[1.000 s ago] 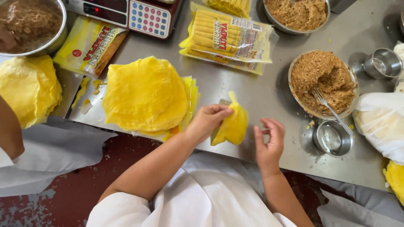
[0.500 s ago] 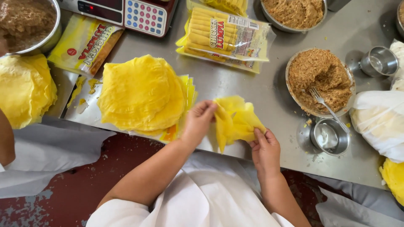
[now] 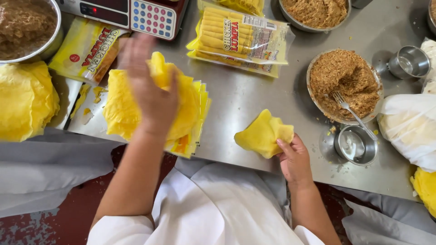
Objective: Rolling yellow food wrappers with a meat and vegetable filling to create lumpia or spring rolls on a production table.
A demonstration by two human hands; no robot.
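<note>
**Checker:** Item one, left arm. Pose?

**Me:** Forearm stretched forward over the table edge, bare to the rolled white sleeve. My left hand (image 3: 152,93) is raised above the stack of yellow wrappers (image 3: 186,113), back of the hand to the camera, motion-blurred. Fingers spread fairly wide. A yellow sheet pokes up just past the fingertips; whether I grip it or only touch it, I cannot tell.

**Checker:** Item two, right arm.

**Me:** Bent close to my body, wrist at the table's near edge. My right hand (image 3: 296,159) is closed narrow, thumb on top, pinching the lower corner of one loose wrapper (image 3: 263,134). That wrapper is folded and crumpled, lying on the steel table (image 3: 254,95), well apart from the stack.

**Checker:** Surroundings, right side?

**Me:** Small empty steel cup (image 3: 355,145) just beside the hand. Beyond it, a bowl of brown filling (image 3: 338,75) with a fork (image 3: 347,109) resting in it.

**Checker:** Far side?

**Me:** Packets of yellow rolls (image 3: 240,38), a weighing scale (image 3: 131,13) with coloured keys.
</note>
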